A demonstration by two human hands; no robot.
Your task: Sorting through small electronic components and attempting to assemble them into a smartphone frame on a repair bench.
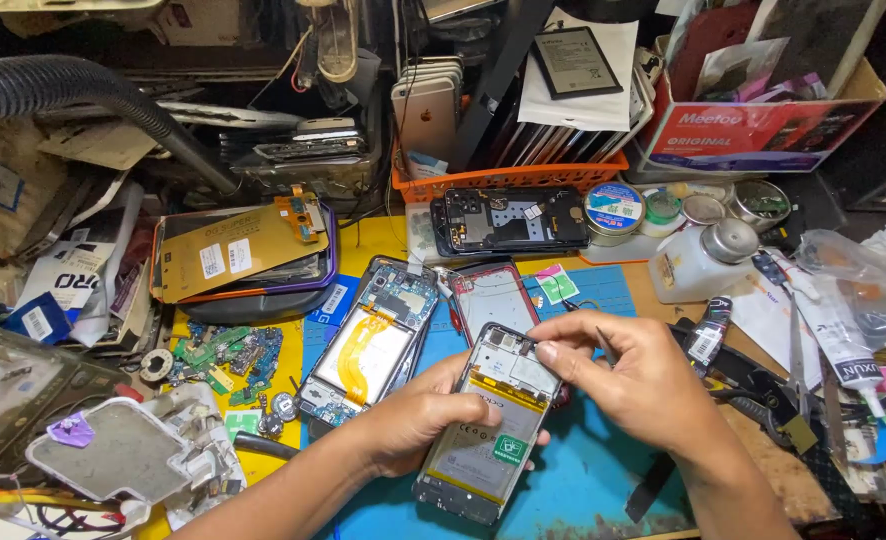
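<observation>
Left hand [408,420] closed around an opened smartphone [490,425], back cover off, battery showing, tilted above a blue mat [593,480] on the desk. Right hand [628,375] pinched at its top edge, gripping tweezers [603,345]. Just beyond the left hand, another opened phone [368,340] with orange flex cable.

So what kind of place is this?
Most likely a phone repair bench. The hands, left and right, work on an opened phone, more opened phones lie beside it, and loose circuit boards sit on the messy table.
</observation>
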